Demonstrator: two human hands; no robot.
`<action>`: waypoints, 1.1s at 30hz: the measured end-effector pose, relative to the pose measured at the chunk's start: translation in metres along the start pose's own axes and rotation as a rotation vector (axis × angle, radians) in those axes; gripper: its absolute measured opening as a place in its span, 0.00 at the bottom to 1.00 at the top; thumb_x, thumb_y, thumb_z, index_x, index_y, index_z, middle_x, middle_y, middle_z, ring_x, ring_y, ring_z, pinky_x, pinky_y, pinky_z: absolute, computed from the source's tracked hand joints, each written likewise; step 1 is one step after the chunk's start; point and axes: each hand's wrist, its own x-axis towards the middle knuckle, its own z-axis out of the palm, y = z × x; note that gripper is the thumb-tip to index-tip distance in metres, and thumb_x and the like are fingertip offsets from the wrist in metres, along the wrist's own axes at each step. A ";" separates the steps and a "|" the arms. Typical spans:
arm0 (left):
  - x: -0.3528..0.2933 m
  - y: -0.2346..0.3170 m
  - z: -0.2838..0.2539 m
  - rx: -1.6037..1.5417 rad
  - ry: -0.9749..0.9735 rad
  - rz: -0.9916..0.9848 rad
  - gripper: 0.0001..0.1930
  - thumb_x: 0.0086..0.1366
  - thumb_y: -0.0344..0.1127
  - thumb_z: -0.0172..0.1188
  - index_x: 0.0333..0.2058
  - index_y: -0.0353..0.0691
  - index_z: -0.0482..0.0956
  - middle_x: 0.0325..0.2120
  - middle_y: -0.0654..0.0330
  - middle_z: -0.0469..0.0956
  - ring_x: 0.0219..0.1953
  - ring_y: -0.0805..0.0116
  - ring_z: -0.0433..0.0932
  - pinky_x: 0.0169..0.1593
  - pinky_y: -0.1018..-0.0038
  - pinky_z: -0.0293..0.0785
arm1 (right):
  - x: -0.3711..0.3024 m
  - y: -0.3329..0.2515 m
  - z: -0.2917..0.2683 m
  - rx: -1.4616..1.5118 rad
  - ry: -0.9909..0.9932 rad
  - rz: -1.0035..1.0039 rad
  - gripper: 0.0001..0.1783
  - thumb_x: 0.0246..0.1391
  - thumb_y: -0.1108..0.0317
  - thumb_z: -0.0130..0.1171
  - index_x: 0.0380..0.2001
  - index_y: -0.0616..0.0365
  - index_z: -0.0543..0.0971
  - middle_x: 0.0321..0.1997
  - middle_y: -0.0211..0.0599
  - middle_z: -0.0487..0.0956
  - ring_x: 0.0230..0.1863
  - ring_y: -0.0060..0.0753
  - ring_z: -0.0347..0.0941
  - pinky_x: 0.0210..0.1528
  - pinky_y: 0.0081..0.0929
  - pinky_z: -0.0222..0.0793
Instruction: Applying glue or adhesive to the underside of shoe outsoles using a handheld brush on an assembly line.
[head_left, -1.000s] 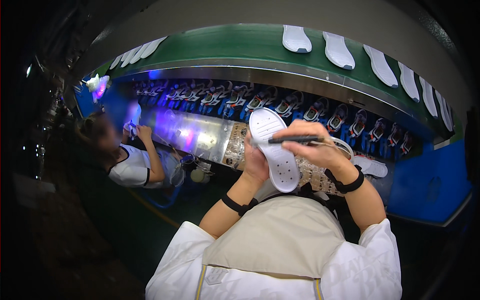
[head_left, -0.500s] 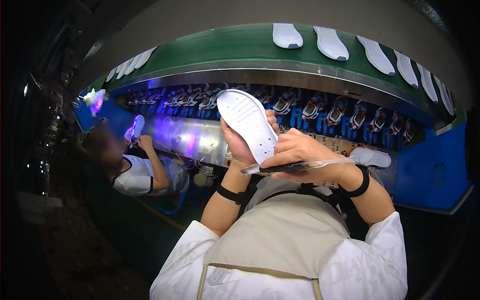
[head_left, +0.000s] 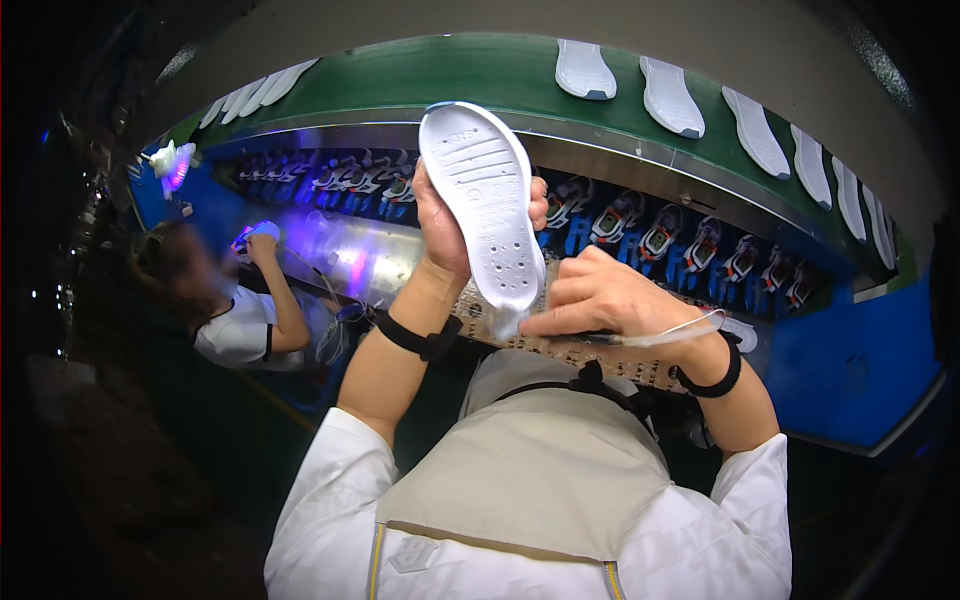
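My left hand [head_left: 443,228] grips a white shoe sole [head_left: 478,185] from behind, with fingers round its right edge. The sole is raised and nearly upright, its grooved, dotted face toward me. My right hand [head_left: 608,300] is closed on a brush [head_left: 508,320] with a dark handle, mostly hidden by the fingers. Its pale tip is blurred and lies at the sole's lower end; I cannot tell whether they touch. A clear thin tube [head_left: 675,332] runs from the brush back past my right wrist.
Several white soles [head_left: 672,98] lie on a green belt [head_left: 400,90] at the back. Below it stands a row of shoe uppers [head_left: 660,235]. Another sole [head_left: 740,333] lies on the bench at right, beside a blue panel [head_left: 860,380]. A co-worker [head_left: 245,325] sits at left under purple light.
My left hand has lifted the sole up and away and turned it more upright. The brush has shifted slightly; its tip is now at the sole's lower end. The whole view has moved a little.
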 end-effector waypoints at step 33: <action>0.063 0.016 0.003 1.253 0.115 -0.798 0.37 0.77 0.65 0.42 0.64 0.38 0.76 0.57 0.47 0.80 0.55 0.63 0.81 0.58 0.71 0.76 | -0.013 0.027 -0.021 -0.065 -0.041 0.140 0.23 0.46 0.72 0.75 0.49 0.49 0.87 0.34 0.31 0.78 0.41 0.39 0.74 0.51 0.38 0.66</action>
